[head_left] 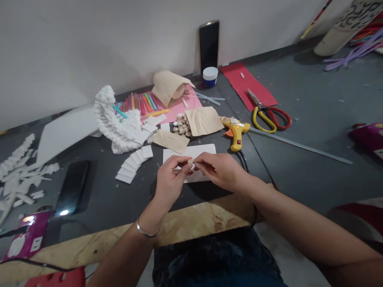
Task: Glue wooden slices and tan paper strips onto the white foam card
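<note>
My left hand (170, 175) pinches a small round beige piece (190, 161) between thumb and fingertips. Right beside it, my right hand (220, 169) has its thumb and fingers pressed together at the piece's edge; what lies between those fingertips is too small to make out. Both hands are above a white sheet (191, 150) near the table's front edge. Just beyond lie a cut beige sheet (171, 141) and a pile of small brownish round pieces (182, 126), partly covered by another beige sheet (205, 120).
A yellow glue gun (237, 133) and scissors (266, 113) lie to the right. Fanned white squares (133, 164), a fluffy white form (109, 119) and a phone (72, 187) are on the left. Behind stand a blue jar (210, 77) and an upright phone (209, 46).
</note>
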A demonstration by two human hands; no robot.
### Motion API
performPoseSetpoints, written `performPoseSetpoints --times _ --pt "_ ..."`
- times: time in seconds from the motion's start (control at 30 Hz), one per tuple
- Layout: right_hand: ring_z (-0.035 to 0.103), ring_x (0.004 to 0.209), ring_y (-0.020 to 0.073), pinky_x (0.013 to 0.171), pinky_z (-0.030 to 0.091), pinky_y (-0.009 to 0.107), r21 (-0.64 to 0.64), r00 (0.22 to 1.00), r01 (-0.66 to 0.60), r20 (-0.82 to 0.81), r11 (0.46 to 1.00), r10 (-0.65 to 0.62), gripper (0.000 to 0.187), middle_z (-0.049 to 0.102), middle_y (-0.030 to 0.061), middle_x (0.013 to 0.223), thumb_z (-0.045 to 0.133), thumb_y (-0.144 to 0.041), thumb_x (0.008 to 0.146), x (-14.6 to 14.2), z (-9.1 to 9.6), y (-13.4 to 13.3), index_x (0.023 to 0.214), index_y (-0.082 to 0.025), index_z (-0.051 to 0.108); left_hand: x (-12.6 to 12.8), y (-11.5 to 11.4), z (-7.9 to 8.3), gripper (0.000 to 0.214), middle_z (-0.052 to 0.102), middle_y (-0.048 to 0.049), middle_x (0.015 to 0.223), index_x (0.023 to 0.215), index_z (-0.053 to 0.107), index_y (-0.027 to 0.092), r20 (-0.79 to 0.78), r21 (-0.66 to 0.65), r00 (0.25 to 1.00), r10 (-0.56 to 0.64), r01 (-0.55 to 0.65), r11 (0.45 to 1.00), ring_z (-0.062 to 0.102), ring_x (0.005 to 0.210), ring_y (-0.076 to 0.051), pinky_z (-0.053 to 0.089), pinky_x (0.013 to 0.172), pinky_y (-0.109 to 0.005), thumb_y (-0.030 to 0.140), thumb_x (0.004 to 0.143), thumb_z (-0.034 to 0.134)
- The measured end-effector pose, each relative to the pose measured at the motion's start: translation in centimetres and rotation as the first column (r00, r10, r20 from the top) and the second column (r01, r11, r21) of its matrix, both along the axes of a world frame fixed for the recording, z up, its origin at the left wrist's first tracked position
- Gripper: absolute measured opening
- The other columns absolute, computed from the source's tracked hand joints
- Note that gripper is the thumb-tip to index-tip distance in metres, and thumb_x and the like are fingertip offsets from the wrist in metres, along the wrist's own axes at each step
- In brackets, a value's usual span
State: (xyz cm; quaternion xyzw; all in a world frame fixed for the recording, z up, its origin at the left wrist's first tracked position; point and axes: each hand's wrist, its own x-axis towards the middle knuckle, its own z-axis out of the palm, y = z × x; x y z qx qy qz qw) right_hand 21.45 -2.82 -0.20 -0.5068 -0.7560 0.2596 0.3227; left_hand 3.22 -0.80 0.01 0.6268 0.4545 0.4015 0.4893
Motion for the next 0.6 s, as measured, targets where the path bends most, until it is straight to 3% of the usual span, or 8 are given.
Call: performPoseSetpoints --times 0.17,0.3,0.47,0.6 --pt "0.063 0.069 0.0148 0.063 0.038 0.024 0.025 0.997 -0.019 0.075 0.999 0.017 0.02 0.072 0.0059 0.083 0.043 -0.022 0.094 -0.07 -0.39 0.04 0.095 -0.017 0.063 -0.11 0.25 -0.51 0.024 0.064 0.0005 0.075 0.082 0.067 0.016 0.056 -0.1 0.998 -0.006 0.011 0.995 0.066 0.064 -0.011 0.06 0.062 -0.023 0.034 0.072 0.078" --pt "0.061 0.068 0.0146 0.061 0.037 0.024 0.05 0.99 -0.028 0.14 0.998 0.021 0.021 0.072 0.0063 0.083 0.042 -0.022 0.095 -0.11 -0.36 0.07 0.093 -0.017 0.062 -0.31 0.63 -0.46 0.029 0.065 0.0006 0.075 0.091 0.07 0.017 0.08 -0.17 0.996 -0.039 0.052 0.984 0.066 0.066 -0.012 0.062 0.067 -0.027 0.032 0.07 0.08" --pt "0.059 0.063 0.0138 0.059 0.034 0.024 0.068 0.986 0.015 0.162 0.998 -0.026 0.019 0.071 0.0046 0.077 0.045 -0.024 0.094 -0.28 -0.53 0.14 0.091 -0.018 0.062 -0.28 0.83 -0.08 0.029 0.07 -0.004 0.091 0.097 0.076 0.02 0.041 -0.134 0.996 -0.078 0.083 0.988 0.069 0.069 -0.013 0.062 0.066 -0.028 0.036 0.074 0.076" --pt "0.059 0.061 0.013 0.058 0.034 0.023 0.053 0.991 0.09 0.097 0.995 -0.095 0.019 0.071 0.0033 0.074 0.051 -0.031 0.093 -0.22 -0.75 0.21 0.088 -0.018 0.063 -0.18 0.75 -0.21 0.026 0.071 -0.0035 0.09 0.096 0.076 0.021 0.012 -0.07 0.999 -0.037 0.038 0.997 0.07 0.069 -0.014 0.062 0.067 -0.027 0.037 0.076 0.074"
